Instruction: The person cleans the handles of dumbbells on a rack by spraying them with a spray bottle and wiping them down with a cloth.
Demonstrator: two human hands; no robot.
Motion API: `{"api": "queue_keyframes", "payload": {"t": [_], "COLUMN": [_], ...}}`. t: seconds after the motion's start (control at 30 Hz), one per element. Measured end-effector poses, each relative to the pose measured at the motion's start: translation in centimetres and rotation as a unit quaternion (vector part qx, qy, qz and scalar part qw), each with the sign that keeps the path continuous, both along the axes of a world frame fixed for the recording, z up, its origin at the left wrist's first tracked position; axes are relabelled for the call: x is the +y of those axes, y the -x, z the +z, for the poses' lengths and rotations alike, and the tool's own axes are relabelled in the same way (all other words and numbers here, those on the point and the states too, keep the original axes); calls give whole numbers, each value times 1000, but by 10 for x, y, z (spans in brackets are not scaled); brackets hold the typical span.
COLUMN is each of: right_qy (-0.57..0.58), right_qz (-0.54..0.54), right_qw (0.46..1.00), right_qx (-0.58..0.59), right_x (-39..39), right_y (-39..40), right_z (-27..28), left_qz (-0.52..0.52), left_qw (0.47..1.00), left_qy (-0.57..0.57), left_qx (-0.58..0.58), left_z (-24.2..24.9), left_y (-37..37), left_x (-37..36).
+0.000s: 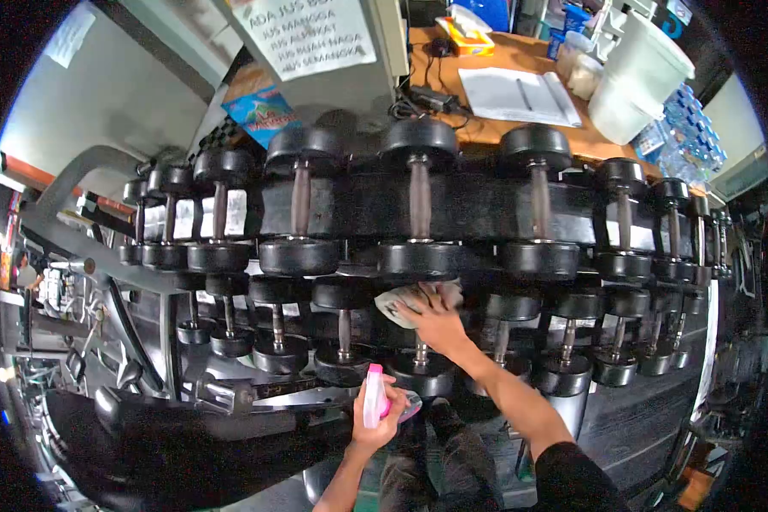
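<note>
Dumbbells (pixel 420 198) racked in 2 tiers; table (pixel 510 53) seen beyond rack's (pixel 367 209) upper edge. Room's margins cut off by blackness. Grey cloth (pixel 392 302) clasped by right hand (pixel 435 317) against lower-tier dumbbell (pixel 421 380) near rack's middle, far head hidden. Spray bottle (pixel 372 404) gripped by left hand (pixel 386 425), partly covered.

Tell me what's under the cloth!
A lower-row dumbbell, it seems: its near end and part of its handle show. The cloth and right hand hide its far end.

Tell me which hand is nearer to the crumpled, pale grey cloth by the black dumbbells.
Right: the right hand lies on the cloth. The left hand is lower and apart from it, gripping a pink-and-white plastic spray bottle.
</note>
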State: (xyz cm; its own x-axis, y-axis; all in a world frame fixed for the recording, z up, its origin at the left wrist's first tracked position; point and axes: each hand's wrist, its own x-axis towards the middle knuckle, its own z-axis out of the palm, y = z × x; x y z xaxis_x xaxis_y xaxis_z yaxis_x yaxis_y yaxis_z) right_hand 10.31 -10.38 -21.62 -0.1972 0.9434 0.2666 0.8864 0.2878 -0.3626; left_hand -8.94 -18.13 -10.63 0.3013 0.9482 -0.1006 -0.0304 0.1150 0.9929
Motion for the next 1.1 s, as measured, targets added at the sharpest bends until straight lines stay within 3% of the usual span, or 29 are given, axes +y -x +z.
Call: {"api": "queue_keyframes", "payload": {"t": [0.07, 0.1, 0.17, 0.2, 0.23, 0.3, 0.37, 0.43, 0.47, 0.53, 0.63, 0.7, 0.73, 0.8, 0.83, 0.9, 0.93, 1.03, 1.07, 1.1], "right_qy": [-58, -54, 159, 245, 250, 223, 224, 218, 220, 101, 43, 24, 37, 35, 34, -32, -9, 29, -4, -6], "right_qz": [39, 45, 119, 77, 75, 177, 179, 149, 145, 70, -30, -67, -147, -279, -281, -403, -411, -433, -417, -421], "right_qw": [992, 992, 955, 954, 953, 843, 828, 911, 911, 978, 997, 997, 988, 957, 956, 843, 829, 829, 862, 860], "right_qx": [-107, -105, -220, -157, -156, -456, -482, -316, -318, -166, -63, -30, 6, 71, 71, 353, 381, 354, 288, 290], "right_x": [23, 37, 66, 81, 83, 87, 83, 77, 70, 46, 9, -5, -10, -23, -23, -25, -24, -26, -29, -30], "right_y": [26, 39, 66, 83, 92, 102, 100, 85, 76, 56, 26, 15, 13, 14, 11, 9, 7, 9, 12, 16], "right_z": [-43, -52, -64, -93, -95, -98, -100, -81, -70, -48, -35, -37, -35, -53, -64, -85, -90, -90, -97, -81], "left_qz": [14, 23, 31, 25, 17, 17, 15, -7, -6, -37, -78, -70, -99, -104, -107, -129, -117, -107, -89, -73], "left_qw": [1000, 999, 999, 999, 999, 999, 999, 997, 997, 995, 987, 993, 987, 986, 985, 980, 985, 987, 988, 987], "left_qy": [15, 26, 40, 19, 0, -1, -2, 14, 11, -16, -55, -17, -61, -45, -28, -71, -54, -45, -12, 20], "left_qx": [-4, -8, -19, 8, 34, 41, 46, 78, 74, 94, 127, 98, 109, 121, 135, 131, 111, 115, 129, 144], "left_z": [-16, -22, -30, -35, -38, -40, -38, -28, -25, -30, -13, -9, -10, 2, 9, 13, 14, 20, 24, 27], "left_y": [6, 9, 15, 18, 20, 27, 31, 31, 29, 33, 29, 26, 26, 20, 16, 11, 10, 6, 3, 2], "left_x": [-4, -5, -3, -2, -1, 0, 1, 7, 9, 11, 16, 17, 20, 22, 25, 30, 30, 33, 37, 40]}}
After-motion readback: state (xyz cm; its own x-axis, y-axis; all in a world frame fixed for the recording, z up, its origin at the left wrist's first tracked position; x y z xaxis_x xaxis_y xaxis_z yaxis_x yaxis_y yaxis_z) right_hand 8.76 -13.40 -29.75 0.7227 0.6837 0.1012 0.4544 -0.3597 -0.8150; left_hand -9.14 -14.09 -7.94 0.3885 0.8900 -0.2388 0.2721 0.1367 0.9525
